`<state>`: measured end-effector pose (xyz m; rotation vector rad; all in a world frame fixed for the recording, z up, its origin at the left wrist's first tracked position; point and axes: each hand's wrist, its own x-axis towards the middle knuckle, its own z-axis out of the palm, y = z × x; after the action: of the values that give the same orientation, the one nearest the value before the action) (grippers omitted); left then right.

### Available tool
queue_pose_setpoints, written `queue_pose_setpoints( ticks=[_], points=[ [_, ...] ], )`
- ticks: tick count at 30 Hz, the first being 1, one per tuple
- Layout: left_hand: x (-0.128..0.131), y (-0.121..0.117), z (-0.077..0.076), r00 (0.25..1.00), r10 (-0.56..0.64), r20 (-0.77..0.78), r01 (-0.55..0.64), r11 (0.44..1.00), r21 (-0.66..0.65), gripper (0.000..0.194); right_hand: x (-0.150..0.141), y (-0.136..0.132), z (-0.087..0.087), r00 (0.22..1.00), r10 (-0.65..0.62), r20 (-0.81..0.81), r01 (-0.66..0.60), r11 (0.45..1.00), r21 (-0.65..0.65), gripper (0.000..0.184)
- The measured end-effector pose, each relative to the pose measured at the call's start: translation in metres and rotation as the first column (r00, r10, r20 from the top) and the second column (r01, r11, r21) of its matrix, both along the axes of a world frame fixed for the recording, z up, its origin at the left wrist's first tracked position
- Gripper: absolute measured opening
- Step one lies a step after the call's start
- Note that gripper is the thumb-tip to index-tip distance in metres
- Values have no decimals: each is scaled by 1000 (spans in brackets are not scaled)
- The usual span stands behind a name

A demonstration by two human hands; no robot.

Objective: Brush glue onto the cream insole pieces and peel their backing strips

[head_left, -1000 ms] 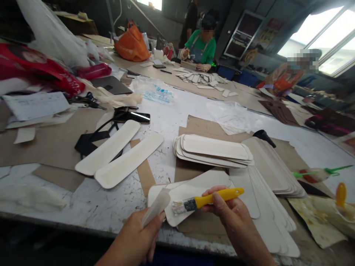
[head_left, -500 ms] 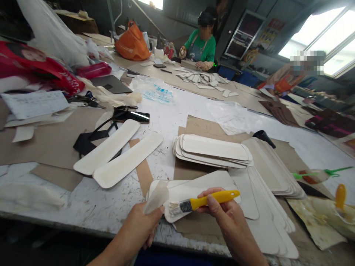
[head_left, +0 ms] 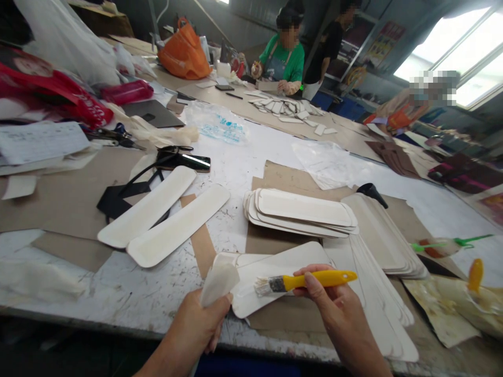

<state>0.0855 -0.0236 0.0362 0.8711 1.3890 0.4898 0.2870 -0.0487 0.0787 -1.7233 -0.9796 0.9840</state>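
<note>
A scuffed, white-covered table (head_left: 271,149) spans the scene; toward the right lies a stack of white, round-cornered flat pieces (head_left: 304,204); nearer, one white, round-cornered flat panel (head_left: 283,264) lies on the table; the right hand (head_left: 334,309) has its grip round a yellow-handled, pale-bristled paintbrush (head_left: 320,278), bristles (head_left: 263,286) over that panel, contact unclear; the left hand's (head_left: 204,319) grip pinches a thin off-white strip (head_left: 220,283), left of the bristles.
</note>
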Motion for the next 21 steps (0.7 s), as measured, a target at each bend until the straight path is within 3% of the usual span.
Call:
queue_pose_setpoints(
  ticks=[5,12,17,21],
  points=[
    [-1,-1,4,1000,9,-30,-8,1000,18,47,9,-5,9,994,-75,79,72,997,39,32],
    [-5,-4,2,999,16,-37,-14,998,54,46,-11,-4,4,992,102,-80,-96,993,65,28],
    [-8,-5,1,997,56,-47,-53,997,51,42,8,0,1,993,16,121,-28,995,96,29],
    [-15,-3,-1,996,57,-71,-54,997,46,47,32,-3,6,949,-53,311,32,997,74,31]
  ],
)
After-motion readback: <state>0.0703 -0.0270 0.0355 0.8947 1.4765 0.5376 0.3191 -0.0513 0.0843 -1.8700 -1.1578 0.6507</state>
